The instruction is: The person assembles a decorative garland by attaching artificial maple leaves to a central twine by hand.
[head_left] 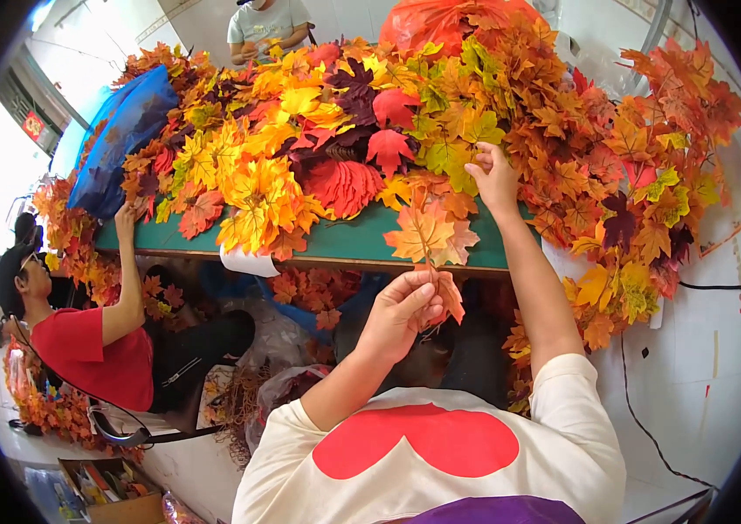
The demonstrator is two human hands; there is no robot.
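Note:
My left hand (403, 316) is closed around the stems of a small spray of orange artificial maple leaves (423, 231), held upright above the table's near edge. Some reddish-orange leaves (449, 297) hang by its fingers. Farther up and to the right, my right hand (497, 182) reaches over the table with its fingers bent and a gap between thumb and fingertips. Just beside those fingertips are yellow-green artificial leaves (451, 162). A stack of red leaves (344, 188) and a bunch of yellow leaves (270, 196) lie to the left.
The green table (353, 237) is heaped with artificial leaves. A co-worker in a red shirt (95, 358) sits at the left, one hand at the leaves by a blue bag (130, 131). Another person (267, 33) is across the table. A cardboard box (113, 489) stands lower left.

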